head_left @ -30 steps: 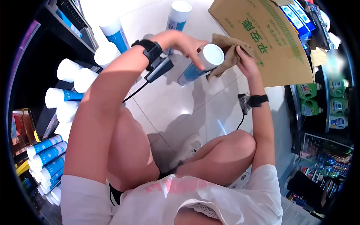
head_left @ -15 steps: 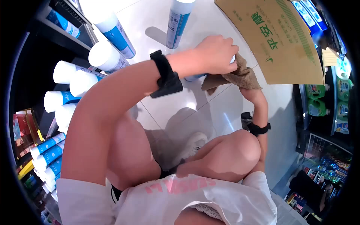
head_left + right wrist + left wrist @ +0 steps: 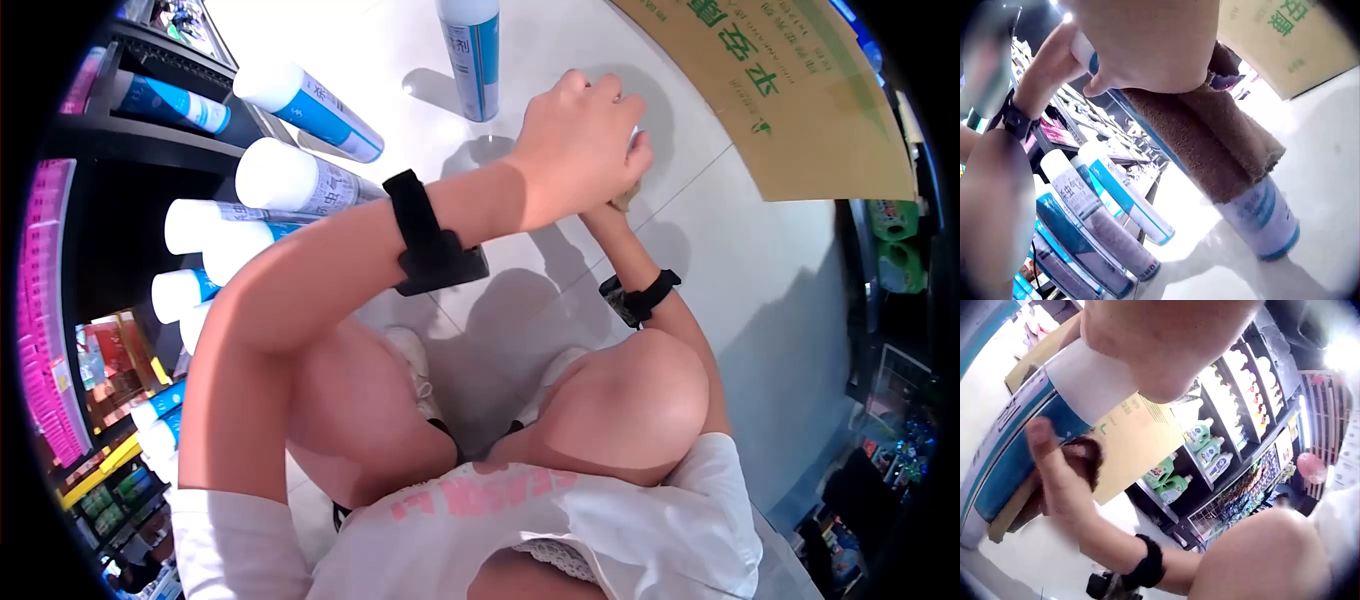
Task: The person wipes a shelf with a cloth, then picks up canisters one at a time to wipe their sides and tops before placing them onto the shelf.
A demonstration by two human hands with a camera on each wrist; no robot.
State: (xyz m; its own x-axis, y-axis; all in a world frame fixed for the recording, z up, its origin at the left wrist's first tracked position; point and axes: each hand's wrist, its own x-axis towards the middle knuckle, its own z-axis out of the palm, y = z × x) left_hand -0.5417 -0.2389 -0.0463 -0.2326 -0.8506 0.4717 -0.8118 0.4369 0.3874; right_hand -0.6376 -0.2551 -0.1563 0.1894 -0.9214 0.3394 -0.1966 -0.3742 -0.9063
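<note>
A blue-and-white spray can (image 3: pixel 1269 228) is held between both hands, tilted in the right wrist view. My left hand (image 3: pixel 580 145) grips its white cap (image 3: pixel 1094 381) from above, fingers curled round it. Lower on the body, my right hand (image 3: pixel 1060 475) holds a brown cloth (image 3: pixel 1197 140) against the can, its thumb on the blue label in the left wrist view. The cloth wraps part of the can's side in the right wrist view. In the head view, the left hand hides most of the can, the cloth and the right hand.
Another spray can (image 3: pixel 470 60) stands on the tiled floor (image 3: pixel 760 280) ahead. Several more cans (image 3: pixel 310 110) stand at the left beside a dark shelf (image 3: pixel 120 210). A cardboard box (image 3: pixel 790 110) lies at the front right. Green bottles (image 3: pixel 1175 487) fill shelves on the right.
The left hand has moved over the can's top and now covers it. The right hand and cloth have come in against the can, below the left hand. The head view has shifted slightly.
</note>
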